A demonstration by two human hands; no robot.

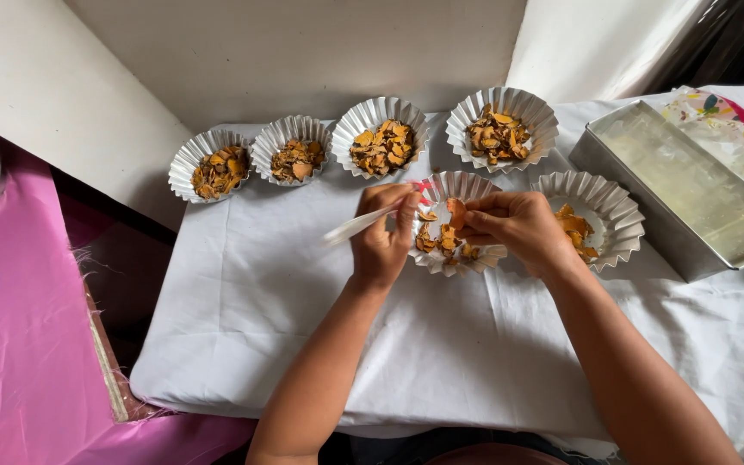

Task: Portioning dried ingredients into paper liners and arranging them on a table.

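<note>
A white cloth (441, 344) covers the table, pale walls behind it. Over the cloth's middle cup (454, 250), the left hand (382, 234) pinches a white stick (356, 226); the right hand (523, 228) pinches an orange piece (456, 212).

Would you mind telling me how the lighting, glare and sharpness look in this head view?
Head view: soft, even daylight with faint shadows on the white cloth; mild glare on the metal tray; the thin tool in the left hand is motion-blurred; the edges bow slightly.
</note>
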